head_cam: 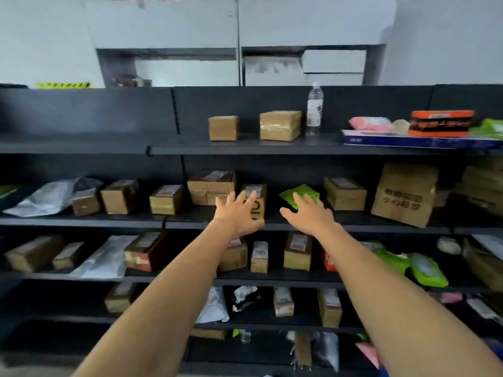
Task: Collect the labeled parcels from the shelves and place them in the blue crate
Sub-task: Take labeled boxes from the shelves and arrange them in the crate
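Observation:
Black shelving holds several brown cardboard parcels with white labels. My left hand (238,214) reaches out with fingers spread, in front of a small labeled brown box (255,193) on the second shelf; I cannot tell whether it touches the box. My right hand (309,213) is also spread, its fingertips over a green pouch (299,193) beside that box. Neither hand holds anything. A larger labeled box (211,186) stands just left of the small one, and another labeled box (344,193) sits to the right of the pouch. The blue crate is not in view.
The top shelf (190,149) carries two plain brown boxes (280,126), a clear water bottle (314,110) and an orange box (441,123). A big tilted carton (402,194) stands at right. Lower shelves hold several labeled boxes, grey mailer bags and green packs (427,269).

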### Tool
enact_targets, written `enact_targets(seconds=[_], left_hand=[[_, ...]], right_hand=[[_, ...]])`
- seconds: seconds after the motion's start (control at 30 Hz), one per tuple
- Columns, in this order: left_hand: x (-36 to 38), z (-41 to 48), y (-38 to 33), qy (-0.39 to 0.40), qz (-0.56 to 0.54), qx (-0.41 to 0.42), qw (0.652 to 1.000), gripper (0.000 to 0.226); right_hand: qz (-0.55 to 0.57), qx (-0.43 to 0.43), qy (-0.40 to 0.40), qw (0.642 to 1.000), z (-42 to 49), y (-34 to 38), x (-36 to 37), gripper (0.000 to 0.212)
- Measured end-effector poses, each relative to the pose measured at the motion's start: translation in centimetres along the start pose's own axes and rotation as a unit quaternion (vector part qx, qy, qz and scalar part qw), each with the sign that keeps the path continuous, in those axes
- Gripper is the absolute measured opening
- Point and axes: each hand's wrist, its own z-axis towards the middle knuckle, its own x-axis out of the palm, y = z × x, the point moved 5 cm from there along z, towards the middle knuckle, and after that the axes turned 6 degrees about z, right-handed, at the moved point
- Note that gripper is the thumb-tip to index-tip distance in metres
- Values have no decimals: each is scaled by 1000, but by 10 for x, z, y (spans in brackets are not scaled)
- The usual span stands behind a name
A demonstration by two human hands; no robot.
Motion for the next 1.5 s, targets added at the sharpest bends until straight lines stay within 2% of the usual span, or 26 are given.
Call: enact_targets(seconds=[0.13, 0.23, 0.4, 0.6, 0.8, 1.1, 1.37, 1.5], left_hand=[[13, -50, 102, 11, 14, -74, 997, 88], [19, -81, 168, 0, 14, -126, 992, 88], [30, -118, 251, 1, 7, -198, 980, 89], [42, -124, 322, 9, 6, -254, 967, 88], [57, -90, 392, 36, 12, -286, 957, 90], [95, -16, 473, 22, 21, -302, 953, 91], [120, 2, 566, 36, 6, -325, 945, 90], [130, 12, 627, 18, -1, -321, 947, 91]], right_hand=[[-13, -70, 74, 995, -5, 97, 61, 80], [-24, -120, 89, 989, -3, 168, 94, 82], [-20, -200, 106, 974, -2, 266, 134, 79], [-9, -256, 124, 959, 16, 347, 175, 78], [18, -270, 131, 954, 77, 411, 205, 83], [18, -277, 138, 951, 161, 471, 239, 79], [7, -318, 129, 939, 189, 559, 280, 79], [24, -299, 134, 944, 200, 603, 306, 80]])
